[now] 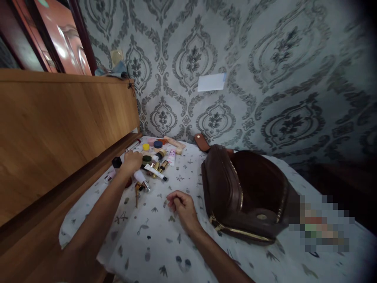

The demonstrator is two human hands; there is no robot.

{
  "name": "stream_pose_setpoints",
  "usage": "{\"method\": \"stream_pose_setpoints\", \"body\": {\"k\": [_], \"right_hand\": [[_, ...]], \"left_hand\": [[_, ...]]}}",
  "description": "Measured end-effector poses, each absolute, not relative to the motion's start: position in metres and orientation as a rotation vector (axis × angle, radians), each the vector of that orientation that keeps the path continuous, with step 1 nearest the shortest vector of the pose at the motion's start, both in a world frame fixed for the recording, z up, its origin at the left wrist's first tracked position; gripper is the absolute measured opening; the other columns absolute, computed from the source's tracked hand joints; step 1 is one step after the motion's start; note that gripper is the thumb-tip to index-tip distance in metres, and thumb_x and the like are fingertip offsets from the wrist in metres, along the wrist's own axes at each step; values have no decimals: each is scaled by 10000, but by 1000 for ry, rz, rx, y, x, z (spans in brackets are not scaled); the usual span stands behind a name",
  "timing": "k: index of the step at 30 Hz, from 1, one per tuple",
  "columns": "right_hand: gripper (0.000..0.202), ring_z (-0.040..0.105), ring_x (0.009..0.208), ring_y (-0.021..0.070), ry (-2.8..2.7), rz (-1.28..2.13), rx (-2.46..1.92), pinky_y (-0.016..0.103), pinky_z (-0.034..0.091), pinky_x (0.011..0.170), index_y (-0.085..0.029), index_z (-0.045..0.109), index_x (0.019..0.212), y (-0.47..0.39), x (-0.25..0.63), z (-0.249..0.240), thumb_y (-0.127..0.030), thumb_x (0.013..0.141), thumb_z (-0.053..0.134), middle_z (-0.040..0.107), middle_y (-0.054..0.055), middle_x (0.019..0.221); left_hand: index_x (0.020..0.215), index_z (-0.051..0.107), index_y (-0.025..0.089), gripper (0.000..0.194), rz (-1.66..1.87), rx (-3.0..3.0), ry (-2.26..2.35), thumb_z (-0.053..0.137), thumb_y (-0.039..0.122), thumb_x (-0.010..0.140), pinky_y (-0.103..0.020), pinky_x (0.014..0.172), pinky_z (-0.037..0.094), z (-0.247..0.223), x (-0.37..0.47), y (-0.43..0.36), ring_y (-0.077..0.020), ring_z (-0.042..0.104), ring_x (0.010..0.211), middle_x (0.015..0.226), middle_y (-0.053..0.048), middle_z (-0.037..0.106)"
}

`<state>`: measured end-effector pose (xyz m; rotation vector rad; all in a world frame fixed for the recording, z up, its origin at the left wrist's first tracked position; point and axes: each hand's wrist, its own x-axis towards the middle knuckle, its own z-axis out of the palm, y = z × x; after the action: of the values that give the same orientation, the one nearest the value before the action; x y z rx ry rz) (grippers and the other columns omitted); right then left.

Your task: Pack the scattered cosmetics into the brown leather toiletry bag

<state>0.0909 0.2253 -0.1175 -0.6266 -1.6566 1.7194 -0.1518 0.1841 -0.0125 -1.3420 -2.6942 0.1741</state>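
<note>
My left hand (133,160) reaches into a heap of cosmetics, its fingers curled down and mostly hidden; what they grip cannot be made out. A black cap (117,162) shows just left of it. Near this hand lie a white tube with a black cap (155,172), a pale bottle with a silver cap (141,180), a pink-and-white tube (171,157) and a dark blue-lidded jar (158,145). Over the sheet, my right hand (183,207) is loosely closed, with nothing visible in it. Right of it stands a dark brown bag (224,184), unzipped and gaping.
A white patterned sheet (159,236) covers the surface. Along the left runs a wooden panel (64,114). Behind is a wallpapered wall (191,106) with a white card (211,82). A brown strap (202,142) rises behind the bag. A blurred patch (322,226) lies at right.
</note>
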Motion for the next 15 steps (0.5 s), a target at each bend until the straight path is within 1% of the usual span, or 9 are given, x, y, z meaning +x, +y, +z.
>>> {"method": "stream_pose_setpoints", "body": {"k": [2,4,10,15], "right_hand": [[220,484,457,113,-1648,1728,-628,213,368,457,-165,669,665,225,91,-118,-231,642,460,598,3,528],[234,485,453,110,-1641,1733,-625,213,366,458,-163,670,668,225,90,-118,-241,635,452,600,1,529],[238,472,442,104,-1615,1745,-635,209,347,451,-162,659,644,225,90,-117,-249,604,442,585,-8,511],[229,491,462,110,-1618,1746,-633,209,364,469,-155,658,658,223,91,-116,-238,625,447,601,1,526]], "left_hand": [[1145,622,149,262,327,-1388,-2734,590,304,936,-481,936,500,-11,-165,194,-251,604,1100,1201,-98,628],[1185,602,161,314,453,-1433,-2755,608,342,928,-469,922,519,-10,-175,203,-233,616,1074,1223,-88,618],[1189,602,162,316,704,-1535,-2774,624,325,919,-457,907,530,-12,-190,214,-238,619,1076,1223,-90,617],[1189,601,162,314,747,-1632,-2733,618,325,922,-457,907,530,-15,-195,209,-238,618,1077,1227,-91,615]]}}
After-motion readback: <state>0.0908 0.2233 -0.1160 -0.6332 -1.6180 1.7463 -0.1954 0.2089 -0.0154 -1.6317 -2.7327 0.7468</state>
